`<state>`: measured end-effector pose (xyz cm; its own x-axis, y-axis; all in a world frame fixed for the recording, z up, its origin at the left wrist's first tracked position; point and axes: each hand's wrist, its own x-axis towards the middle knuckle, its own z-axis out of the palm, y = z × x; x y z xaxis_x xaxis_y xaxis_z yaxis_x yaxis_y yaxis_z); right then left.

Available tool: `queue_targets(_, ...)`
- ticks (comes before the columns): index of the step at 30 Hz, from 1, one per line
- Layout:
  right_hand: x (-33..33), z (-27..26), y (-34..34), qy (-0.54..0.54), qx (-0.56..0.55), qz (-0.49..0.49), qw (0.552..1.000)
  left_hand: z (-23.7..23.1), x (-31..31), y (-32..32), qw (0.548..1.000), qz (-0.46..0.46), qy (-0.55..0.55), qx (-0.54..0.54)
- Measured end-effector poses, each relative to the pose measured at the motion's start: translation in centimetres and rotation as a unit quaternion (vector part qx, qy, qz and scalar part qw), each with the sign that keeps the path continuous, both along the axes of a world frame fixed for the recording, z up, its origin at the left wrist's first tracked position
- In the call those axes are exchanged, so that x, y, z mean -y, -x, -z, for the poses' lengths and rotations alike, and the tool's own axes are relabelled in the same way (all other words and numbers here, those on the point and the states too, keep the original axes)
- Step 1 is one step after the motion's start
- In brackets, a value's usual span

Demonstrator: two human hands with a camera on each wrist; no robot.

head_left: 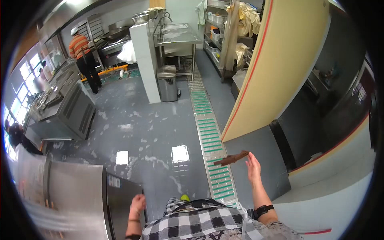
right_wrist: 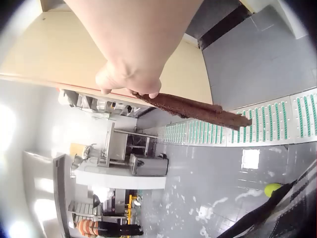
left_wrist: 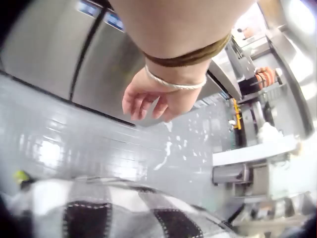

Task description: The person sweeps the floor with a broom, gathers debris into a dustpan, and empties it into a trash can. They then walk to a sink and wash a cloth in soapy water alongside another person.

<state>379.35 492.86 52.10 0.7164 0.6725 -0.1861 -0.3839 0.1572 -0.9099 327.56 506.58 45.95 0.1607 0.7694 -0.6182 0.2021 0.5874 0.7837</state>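
Note:
A brown cloth-like strip (head_left: 232,159) hangs out from the fingertips of my right hand (head_left: 254,170), over the drain channel in the head view. In the right wrist view my right hand (right_wrist: 132,74) pinches one end of the brown strip (right_wrist: 193,109), and the rest stretches away from it. My left hand (head_left: 138,203) is low beside the steel cabinet. Seen in the left wrist view, the left hand (left_wrist: 161,96) hangs with loosely bent fingers and holds nothing.
A drain channel with green slots (head_left: 212,140) crosses the wet grey floor (head_left: 152,132). On the right stands a cream door panel (head_left: 276,68); steel cabinets (head_left: 76,192) are at lower left. A person in an orange striped top (head_left: 80,46) and a bin (head_left: 168,86) are farther off.

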Motion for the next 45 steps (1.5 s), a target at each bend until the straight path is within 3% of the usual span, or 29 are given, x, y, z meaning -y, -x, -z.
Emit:
queue_targets(2, -4.8, -1.4, -2.1, -0.005, 0.012, 0.004, 1.0, -3.7, -11.1, -7.3, 0.982, 0.12, -0.147, -0.017)
queue_targets(3, -7.2, -2.3, -3.2, -0.013, 0.026, 0.004, 1.0, -9.8, -15.5, -12.4, 0.942, 0.186, -0.281, -0.006)
queue_targets(4, -9.5, -3.1, -4.4, -0.017, 0.037, 0.003, 0.999, -15.1, -19.7, -16.9, 0.93, 0.205, -0.303, 0.03)
queue_targets(5, -11.9, -3.3, -5.7, -0.013, 0.037, 0.007, 0.999, -22.2, -22.0, -21.2, 0.884, 0.229, -0.404, 0.053)
queue_targets(7, -16.9, -3.2, -8.7, -0.041, 0.042, -0.012, 0.998, -33.7, -25.2, -27.7, 0.748, 0.286, -0.586, 0.124)
queue_targets(10, -25.2, -1.6, -13.1, -0.052, 0.05, -0.032, 0.997, -42.7, -29.0, -34.4, 0.493, 0.294, -0.807, 0.14)
queue_targets(12, -30.5, -0.7, -16.2, -0.057, 0.028, -0.028, 0.998, -44.8, -32.2, -38.2, 0.416, 0.282, -0.855, 0.129)
queue_targets(13, -33.0, -0.3, -17.5, -0.049, -0.004, -0.026, 0.998, -45.7, -34.2, -39.6, 0.398, 0.276, -0.866, 0.123)
queue_targets(18, -43.3, -0.1, -23.9, -0.016, -0.002, -0.036, 0.999, -47.1, -43.8, -44.9, 0.375, 0.246, -0.888, 0.1)
queue_targets(26, -59.2, 1.7, -36.6, -0.03, 0.033, -0.013, 0.999, -44.4, -62.7, -52.2, 0.367, 0.213, -0.902, 0.08)
queue_targets(32, -70.7, -1.1, -44.9, -0.019, 0.004, 0.038, 0.999, -45.9, -76.9, -61.6, 0.346, 0.214, -0.906, 0.113)
queue_targets(41, -87.6, -0.2, -60.3, -0.075, 0.023, -0.031, 0.996, -41.2, -93.3, -79.9, 0.379, 0.233, -0.885, 0.136)
queue_targets(43, -92.0, 0.4, -64.3, -0.077, 0.025, -0.048, 0.996, -40.0, -96.1, -84.2, 0.4, 0.224, -0.881, 0.12)
queue_targets(45, -96.4, 1.2, -68.4, -0.064, 0.026, -0.093, 0.993, -38.4, -99.4, -87.9, 0.455, 0.213, -0.861, 0.085)
